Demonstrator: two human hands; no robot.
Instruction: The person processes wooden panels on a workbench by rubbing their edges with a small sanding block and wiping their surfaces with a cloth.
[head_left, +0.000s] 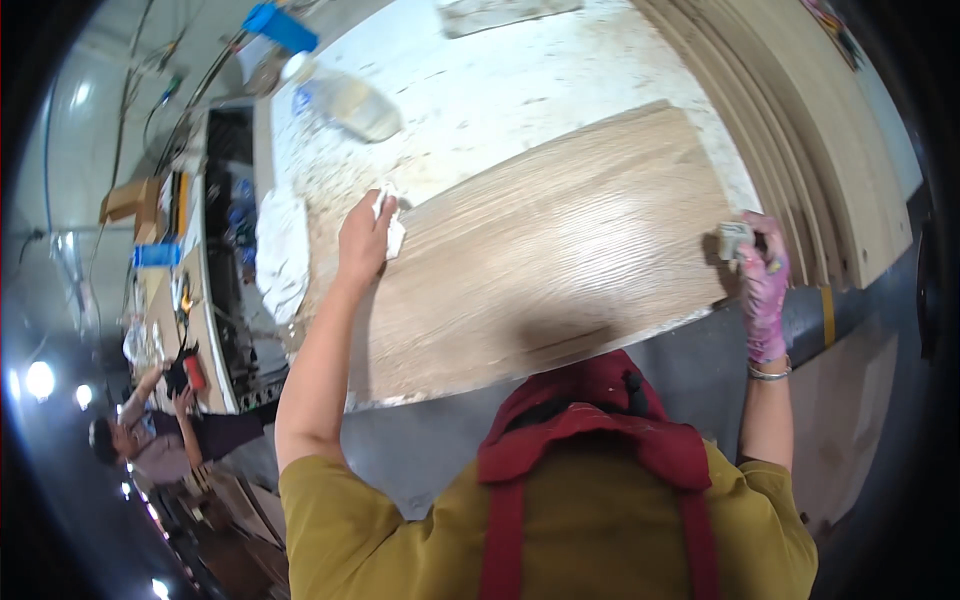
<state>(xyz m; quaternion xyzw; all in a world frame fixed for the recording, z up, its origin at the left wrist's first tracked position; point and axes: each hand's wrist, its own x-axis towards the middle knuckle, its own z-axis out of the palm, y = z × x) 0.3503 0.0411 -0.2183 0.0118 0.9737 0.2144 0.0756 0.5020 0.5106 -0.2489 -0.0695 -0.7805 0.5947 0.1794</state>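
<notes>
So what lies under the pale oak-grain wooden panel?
The pale oak-grain wooden panel lies on a white, dust-speckled worktable, its near edge overhanging. The left hand presses a white cloth on it; the table beneath is hidden.

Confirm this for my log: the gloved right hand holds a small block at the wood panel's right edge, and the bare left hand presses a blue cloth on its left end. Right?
Not quite. The head view shows the left hand pressing a white cloth, not a blue one. The rest stands: the gloved right hand holds a small block at the wood panel's right edge.

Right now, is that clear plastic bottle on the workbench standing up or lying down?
Lying down: the plastic bottle rests on its side on the dusty workbench, beyond the wooden panel, cap end toward the bench's far-left corner.
</notes>
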